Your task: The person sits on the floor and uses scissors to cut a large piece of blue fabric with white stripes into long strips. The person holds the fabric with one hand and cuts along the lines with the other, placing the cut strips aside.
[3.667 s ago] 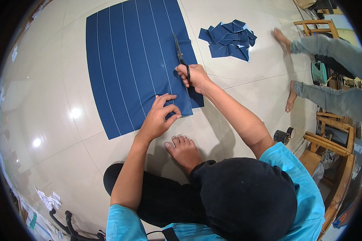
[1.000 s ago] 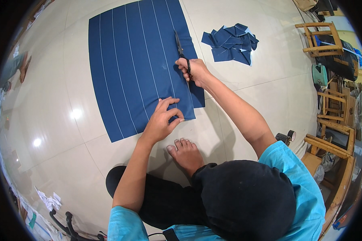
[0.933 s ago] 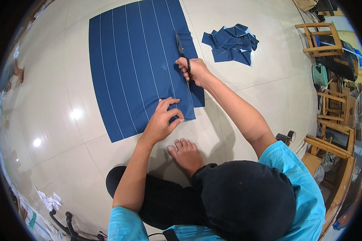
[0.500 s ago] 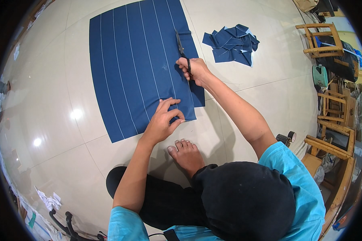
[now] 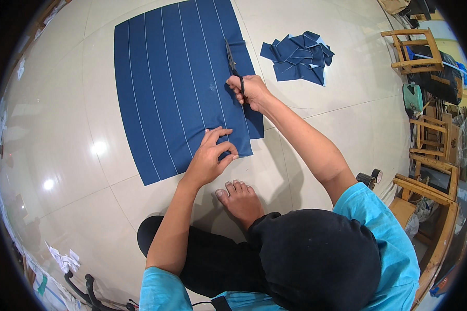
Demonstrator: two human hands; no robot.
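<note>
A large dark blue fabric sheet (image 5: 155, 93), marked with several pale lengthwise lines, lies on the tiled floor. My right hand (image 5: 250, 92) grips black-handled scissors (image 5: 231, 58) over its right side; the blades point away from me, along the cut near the rightmost line. A partly separated strip (image 5: 255, 122) shows beside and under that edge. My left hand (image 5: 213, 155) rests at the near right corner, with thumb and forefinger pinched on the fabric's edge and the other fingers lying on the sheet.
A pile of blue fabric pieces (image 5: 301, 56) lies to the right of the sheet. Wooden stools (image 5: 414, 49) and frames line the right side, with tape rolls (image 5: 371, 178) near my right elbow. My bare foot (image 5: 238, 199) is just before the sheet. White scraps (image 5: 65, 257) lie lower left.
Almost nothing differs. The sheet and the scissors appear shifted very slightly to the left, and both hands keep their holds.
</note>
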